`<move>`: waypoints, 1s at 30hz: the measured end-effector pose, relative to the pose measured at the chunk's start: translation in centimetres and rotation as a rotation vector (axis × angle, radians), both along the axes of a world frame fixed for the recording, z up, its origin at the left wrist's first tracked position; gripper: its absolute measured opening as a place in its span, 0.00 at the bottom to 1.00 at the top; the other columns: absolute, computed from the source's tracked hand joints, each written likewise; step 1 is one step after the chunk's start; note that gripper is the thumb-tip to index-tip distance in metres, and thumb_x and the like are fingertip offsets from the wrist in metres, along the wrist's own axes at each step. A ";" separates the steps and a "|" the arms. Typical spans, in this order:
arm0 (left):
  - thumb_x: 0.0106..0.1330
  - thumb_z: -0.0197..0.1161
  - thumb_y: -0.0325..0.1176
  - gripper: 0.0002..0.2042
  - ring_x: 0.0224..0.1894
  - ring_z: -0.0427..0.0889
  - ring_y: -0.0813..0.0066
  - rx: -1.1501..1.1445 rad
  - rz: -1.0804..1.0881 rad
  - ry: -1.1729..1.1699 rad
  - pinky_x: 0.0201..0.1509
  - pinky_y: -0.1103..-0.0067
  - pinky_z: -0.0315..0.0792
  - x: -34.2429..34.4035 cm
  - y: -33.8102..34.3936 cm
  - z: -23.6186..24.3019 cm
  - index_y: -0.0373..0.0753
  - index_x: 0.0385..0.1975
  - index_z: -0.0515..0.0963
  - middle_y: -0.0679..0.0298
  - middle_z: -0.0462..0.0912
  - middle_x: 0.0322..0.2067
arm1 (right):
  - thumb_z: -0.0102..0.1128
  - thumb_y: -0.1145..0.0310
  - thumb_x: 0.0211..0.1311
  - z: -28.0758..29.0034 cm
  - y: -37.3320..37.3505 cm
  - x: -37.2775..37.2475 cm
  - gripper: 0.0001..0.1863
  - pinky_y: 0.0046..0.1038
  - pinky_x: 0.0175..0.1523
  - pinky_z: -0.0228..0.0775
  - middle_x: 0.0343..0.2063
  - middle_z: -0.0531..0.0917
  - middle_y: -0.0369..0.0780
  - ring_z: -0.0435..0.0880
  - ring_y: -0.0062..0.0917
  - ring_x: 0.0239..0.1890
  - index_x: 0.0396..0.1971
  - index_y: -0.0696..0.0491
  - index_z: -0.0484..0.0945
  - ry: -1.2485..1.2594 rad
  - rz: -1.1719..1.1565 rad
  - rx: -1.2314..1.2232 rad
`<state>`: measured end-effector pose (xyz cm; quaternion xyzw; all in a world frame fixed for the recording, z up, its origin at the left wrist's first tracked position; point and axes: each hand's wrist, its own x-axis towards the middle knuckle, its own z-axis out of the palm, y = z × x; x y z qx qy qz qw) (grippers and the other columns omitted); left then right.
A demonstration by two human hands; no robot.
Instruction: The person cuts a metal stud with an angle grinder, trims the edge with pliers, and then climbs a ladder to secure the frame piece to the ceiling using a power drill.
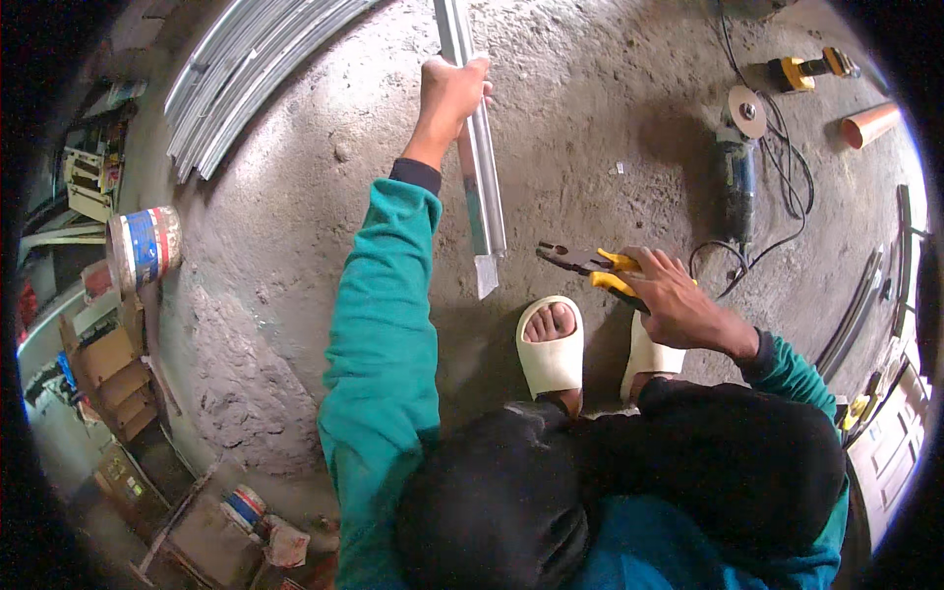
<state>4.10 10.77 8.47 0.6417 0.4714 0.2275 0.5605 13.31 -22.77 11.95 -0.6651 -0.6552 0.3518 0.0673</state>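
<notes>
Channel, metal (482,187), is held off the floor (600,128) at the middle of the scene, its long axis running far to near. The left hand (454,88) is clamped around it toward the far side. The right hand (671,303) is closed on the handles of 1 pair of yellow-and-black pliers (582,260), whose nose points left toward the channel's near end.

Condition of the work: a flat metal tab (486,276) projects from the near end, and in my judgement the end has been partly cut or opened. The tab remains attached, and the pliers stand apart from it, so any work on it with them is not yet under way. Whether the far end is finished cannot be told; it runs out of view.

Surroundings: at the far left lies a stack of similar metal profiles (251,79). To the right lie 1 angle grinder (737,187) with its disc exposed, a looped black cable (808,187), 1 yellow-and-black power tool (811,71) and 1 orange pipe (869,126). A bucket (147,248) stands at the left.

Obstructions: nothing lies between pliers and tab. The cable loop comes near the right hand, and 2 open-toed slippers (553,364) stand close to the tab.
</notes>
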 end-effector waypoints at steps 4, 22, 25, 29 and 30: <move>0.56 0.61 0.32 0.11 0.21 0.78 0.75 0.008 -0.011 -0.032 0.23 0.79 0.75 1.9 0.0 -1.3 0.28 0.23 0.75 0.60 0.78 0.20 | 0.60 0.74 0.36 -1.8 0.0 0.4 0.36 0.40 0.45 0.64 0.47 0.67 0.45 0.66 0.40 0.48 0.55 0.48 0.69 0.049 0.065 0.090; 0.58 0.66 0.37 0.21 0.34 0.72 0.80 -0.487 -0.356 -0.868 0.41 0.76 0.71 -1.3 3.6 -1.0 0.42 0.49 0.69 0.71 0.71 0.30 | 0.55 0.76 0.37 -2.6 3.4 8.0 0.27 0.40 0.49 0.69 0.43 0.74 0.51 0.73 0.46 0.46 0.47 0.61 0.72 0.247 0.186 0.146; 0.53 0.70 0.40 0.18 0.32 0.70 0.77 -0.477 0.042 -0.862 0.39 0.75 0.69 -2.4 2.1 1.0 0.44 0.40 0.73 0.71 0.69 0.28 | 0.53 0.76 0.40 -0.3 2.6 9.5 0.25 0.36 0.50 0.67 0.46 0.72 0.47 0.72 0.42 0.48 0.46 0.59 0.74 -0.045 0.109 0.294; 0.52 0.65 0.51 0.17 0.32 0.70 0.70 -0.492 -0.038 -1.096 0.40 0.72 0.69 -4.4 2.2 -1.0 0.47 0.34 0.74 0.66 0.71 0.28 | 0.53 0.73 0.44 -0.8 1.4 10.4 0.21 0.31 0.48 0.62 0.50 0.68 0.43 0.68 0.35 0.49 0.43 0.55 0.76 -0.409 -0.108 0.358; 0.52 0.62 0.53 0.18 0.33 0.71 0.68 -0.351 0.193 -1.092 0.40 0.71 0.69 -3.2 1.3 -1.2 0.46 0.34 0.73 0.64 0.72 0.27 | 0.53 0.73 0.44 -1.9 0.5 11.4 0.20 0.32 0.48 0.63 0.51 0.68 0.43 0.68 0.36 0.48 0.42 0.55 0.77 -0.456 -0.105 0.383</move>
